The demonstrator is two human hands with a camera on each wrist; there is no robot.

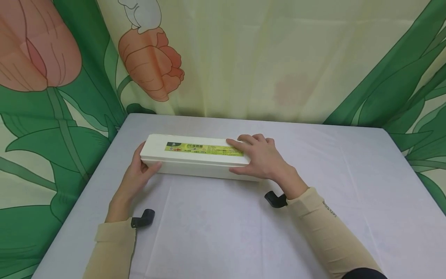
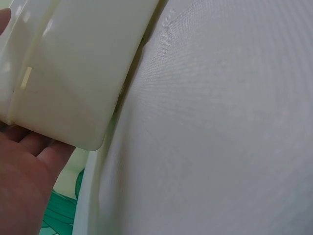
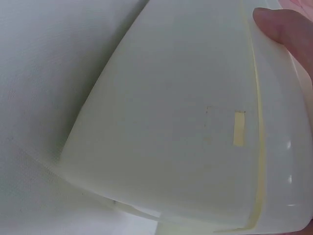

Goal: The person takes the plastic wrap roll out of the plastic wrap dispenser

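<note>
A person's left hand point(image 1: 135, 179) grips one end of a long white box point(image 1: 195, 158), thumb in front, while the right hand point(image 1: 262, 157) clasps the other, fingers spread over the lid near a yellow-green label point(image 1: 203, 149). The box sits on a white-covered table point(image 1: 212, 228) before a flower-print curtain point(image 1: 240, 58).

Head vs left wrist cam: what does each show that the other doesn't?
Only head: the yellow-green label on the lid, the right hand gripping the far end of the white box, both tan sleeves and the black devices at the wrists.

Only left wrist: a small pale rectangle on the side of the box, just below the lid seam.

Both: the box, the left hand holding one end, the white tablecloth and some of the green-printed backdrop.
</note>
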